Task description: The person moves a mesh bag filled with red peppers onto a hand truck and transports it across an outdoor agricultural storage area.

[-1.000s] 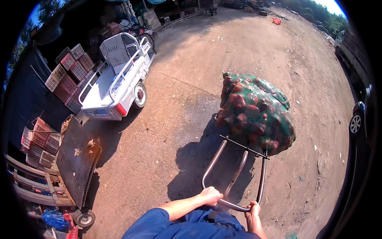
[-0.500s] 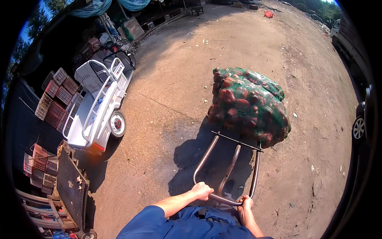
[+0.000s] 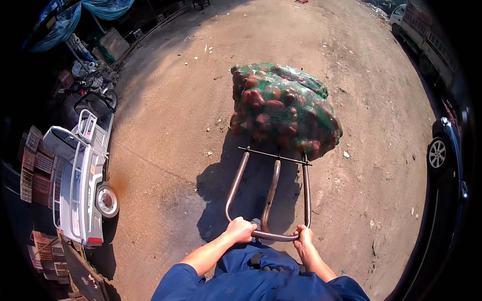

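Observation:
Closed around the near bar of a brown metal hand truck handle [image 3: 276, 236] are both of my hands. My left hand [image 3: 241, 230] grips its left corner, and my right hand [image 3: 302, 236] wraps the right corner. Three bent tubes run forward from the bar to a thin dark crossbar [image 3: 275, 154]. Beyond the crossbar, green mesh sacks [image 3: 286, 108] full of reddish-brown tubers, which look like sweet potatoes, lie stacked on the truck. The sacks hide the truck's lower part and its wheels.
A white cargo tricycle [image 3: 95, 200] stands at the left beside stacked reddish crates [image 3: 37, 168]. On the right are a blue car [image 3: 442, 155] and a truck [image 3: 427, 42] farther off. Packed dirt ground [image 3: 165, 100] with scattered litter stretches ahead.
The tricycle and crates have shifted left and nearer, and more of the blue car and truck shows on the right. Both my hands keep their grip on the handle.

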Motion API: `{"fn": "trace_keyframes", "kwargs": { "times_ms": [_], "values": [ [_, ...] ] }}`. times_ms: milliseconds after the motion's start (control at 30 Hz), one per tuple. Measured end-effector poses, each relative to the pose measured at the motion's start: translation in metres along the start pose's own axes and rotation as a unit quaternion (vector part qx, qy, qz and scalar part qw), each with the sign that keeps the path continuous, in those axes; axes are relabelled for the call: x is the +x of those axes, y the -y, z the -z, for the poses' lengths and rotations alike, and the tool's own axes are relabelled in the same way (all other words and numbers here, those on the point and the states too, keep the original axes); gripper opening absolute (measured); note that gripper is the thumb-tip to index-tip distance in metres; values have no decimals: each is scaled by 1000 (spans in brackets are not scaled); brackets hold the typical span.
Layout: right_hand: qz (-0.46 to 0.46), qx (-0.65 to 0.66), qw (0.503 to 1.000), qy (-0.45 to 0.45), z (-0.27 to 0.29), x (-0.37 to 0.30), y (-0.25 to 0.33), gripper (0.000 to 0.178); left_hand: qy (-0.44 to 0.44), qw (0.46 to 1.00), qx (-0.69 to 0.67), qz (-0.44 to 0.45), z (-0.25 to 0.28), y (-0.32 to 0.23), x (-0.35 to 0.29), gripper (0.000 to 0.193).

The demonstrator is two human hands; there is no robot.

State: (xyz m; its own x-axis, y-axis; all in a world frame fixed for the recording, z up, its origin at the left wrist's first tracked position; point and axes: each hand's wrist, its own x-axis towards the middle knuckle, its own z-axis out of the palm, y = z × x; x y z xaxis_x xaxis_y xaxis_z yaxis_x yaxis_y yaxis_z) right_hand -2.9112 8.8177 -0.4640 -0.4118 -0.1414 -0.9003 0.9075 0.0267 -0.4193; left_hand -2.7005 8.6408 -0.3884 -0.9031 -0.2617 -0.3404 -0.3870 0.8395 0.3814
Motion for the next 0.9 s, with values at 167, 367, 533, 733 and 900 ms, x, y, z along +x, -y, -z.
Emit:
{"fn": "trace_keyframes", "kwargs": {
  "times_ms": [167, 367, 533, 733, 900],
  "values": [
    [-20, -19, 999, -33, -105, 75, 118, 8, -7, 1000, -23, -9, 65, 51, 143, 12],
    [10, -32, 999, -36, -244, 147, 257, 12, 2, 1000, -25, 13, 170, 114, 308, 14],
    [12, -9, 1000, -21, -364, 206, 366, 12, -15, 1000, -8, 6, 251, 176, 445, 15],
    [-1, -25, 1000, 5, -509, 287, 466, 11, 36, 998, 7, 44, 344, 263, 586, 15],
    [-4, -33, 999, 6, -631, 351, 584, 11, -3, 999, -5, 42, 425, 324, 725, 15]
  ]
}}
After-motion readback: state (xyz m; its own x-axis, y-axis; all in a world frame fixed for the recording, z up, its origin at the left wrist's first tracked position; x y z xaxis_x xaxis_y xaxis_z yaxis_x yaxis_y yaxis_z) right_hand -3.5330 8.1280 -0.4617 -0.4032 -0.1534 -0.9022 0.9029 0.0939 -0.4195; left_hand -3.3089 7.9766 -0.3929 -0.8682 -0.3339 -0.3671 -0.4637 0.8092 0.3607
